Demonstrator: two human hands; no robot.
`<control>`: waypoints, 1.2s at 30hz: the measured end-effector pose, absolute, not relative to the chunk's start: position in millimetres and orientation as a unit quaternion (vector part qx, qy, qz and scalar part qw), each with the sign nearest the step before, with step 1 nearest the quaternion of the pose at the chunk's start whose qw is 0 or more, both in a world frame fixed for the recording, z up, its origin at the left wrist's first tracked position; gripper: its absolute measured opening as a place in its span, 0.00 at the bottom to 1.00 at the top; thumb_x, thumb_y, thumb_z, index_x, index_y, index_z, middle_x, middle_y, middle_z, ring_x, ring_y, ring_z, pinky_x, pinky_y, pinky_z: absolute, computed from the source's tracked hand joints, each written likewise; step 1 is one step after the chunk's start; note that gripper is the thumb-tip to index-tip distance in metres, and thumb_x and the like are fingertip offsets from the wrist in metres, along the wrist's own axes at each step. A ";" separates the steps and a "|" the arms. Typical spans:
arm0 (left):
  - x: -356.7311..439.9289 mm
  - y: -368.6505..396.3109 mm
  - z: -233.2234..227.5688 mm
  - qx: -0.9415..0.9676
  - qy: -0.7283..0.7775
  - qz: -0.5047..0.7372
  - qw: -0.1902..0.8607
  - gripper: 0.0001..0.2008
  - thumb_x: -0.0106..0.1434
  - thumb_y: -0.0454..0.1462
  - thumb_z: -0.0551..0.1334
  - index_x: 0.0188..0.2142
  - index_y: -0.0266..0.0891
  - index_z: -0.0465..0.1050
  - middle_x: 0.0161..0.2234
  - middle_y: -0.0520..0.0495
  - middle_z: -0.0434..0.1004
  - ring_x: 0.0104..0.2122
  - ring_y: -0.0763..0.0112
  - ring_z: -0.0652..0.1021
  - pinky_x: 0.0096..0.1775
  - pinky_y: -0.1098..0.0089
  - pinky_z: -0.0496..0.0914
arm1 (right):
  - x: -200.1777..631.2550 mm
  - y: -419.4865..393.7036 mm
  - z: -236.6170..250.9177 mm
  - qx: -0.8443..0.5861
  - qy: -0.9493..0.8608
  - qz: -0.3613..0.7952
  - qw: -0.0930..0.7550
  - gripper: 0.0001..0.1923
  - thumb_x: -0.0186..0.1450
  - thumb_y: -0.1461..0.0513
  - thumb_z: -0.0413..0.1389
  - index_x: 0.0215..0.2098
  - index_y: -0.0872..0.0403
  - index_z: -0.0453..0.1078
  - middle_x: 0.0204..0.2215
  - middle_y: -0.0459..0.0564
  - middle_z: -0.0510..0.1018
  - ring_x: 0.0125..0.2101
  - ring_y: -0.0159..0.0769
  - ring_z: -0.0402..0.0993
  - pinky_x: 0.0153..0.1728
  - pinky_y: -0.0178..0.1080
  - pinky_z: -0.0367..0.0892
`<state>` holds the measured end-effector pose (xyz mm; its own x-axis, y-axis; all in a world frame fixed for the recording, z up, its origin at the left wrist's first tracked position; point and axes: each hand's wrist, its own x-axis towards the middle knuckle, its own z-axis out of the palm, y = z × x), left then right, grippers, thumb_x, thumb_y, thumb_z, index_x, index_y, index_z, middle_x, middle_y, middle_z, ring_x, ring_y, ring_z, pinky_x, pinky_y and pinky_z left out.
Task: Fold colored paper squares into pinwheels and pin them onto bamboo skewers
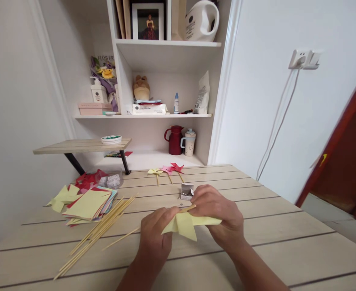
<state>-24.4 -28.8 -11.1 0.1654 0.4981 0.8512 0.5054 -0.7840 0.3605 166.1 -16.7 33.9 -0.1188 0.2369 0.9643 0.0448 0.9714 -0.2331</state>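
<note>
Both hands are closed around a pale yellow paper pinwheel (186,226) above the table. My left hand (155,234) grips the pinwheel's left side, together with a thin wooden stick (120,239) whose long end sticks out to the left. The stick's other end shows just behind the paper, between the hands. My right hand (218,214) pinches the right side of the pinwheel, its fingertips close to that stick end. Just beyond the fingers stands a small open box (186,191) with tiny metal pieces inside. The fingers hide where paper and stick meet.
Wooden sticks (97,234) lie in a bundle at left beside stacked coloured paper (88,204) and a loose yellow pinwheel (63,198). Three finished pinwheels (166,169) lie at the back. A raised wooden shelf (81,146) stands at the left, near a red jug (175,141).
</note>
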 end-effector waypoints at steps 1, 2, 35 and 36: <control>-22.7 -29.2 -9.6 -0.760 -0.318 -0.566 -0.016 0.18 0.62 0.35 0.54 0.46 0.43 0.80 0.36 0.44 0.84 0.34 0.61 0.81 0.37 0.65 0.74 | 166.1 -16.6 33.7 -0.096 -0.744 0.073 0.657 0.08 0.66 0.60 0.61 0.41 0.45 0.81 0.28 0.50 0.84 0.31 0.42 0.77 0.36 0.49 0.72; -20.4 -29.8 -7.4 -0.756 -0.309 -0.576 -0.046 0.17 0.62 0.36 0.55 0.45 0.43 0.80 0.35 0.44 0.84 0.34 0.60 0.81 0.38 0.65 0.73 | 166.1 -16.6 33.4 -0.096 -0.744 0.073 0.657 0.08 0.67 0.60 0.60 0.41 0.45 0.81 0.28 0.50 0.84 0.31 0.42 0.77 0.36 0.49 0.72; -10.0 -33.6 3.1 -0.692 -0.343 -0.595 -0.223 0.11 0.64 0.38 0.60 0.39 0.39 0.81 0.29 0.48 0.81 0.28 0.67 0.78 0.32 0.71 0.71 | 166.0 -13.4 35.2 -0.095 -0.736 0.082 0.665 0.08 0.66 0.65 0.60 0.40 0.49 0.80 0.28 0.50 0.82 0.31 0.40 0.75 0.37 0.48 0.70; -10.7 -32.4 2.0 -0.701 -0.334 -0.598 -0.200 0.11 0.63 0.37 0.59 0.40 0.39 0.81 0.31 0.48 0.82 0.29 0.66 0.79 0.34 0.71 0.72 | 166.1 -13.6 35.1 -0.094 -0.736 0.085 0.665 0.08 0.66 0.65 0.60 0.40 0.49 0.81 0.28 0.50 0.82 0.31 0.40 0.75 0.36 0.48 0.70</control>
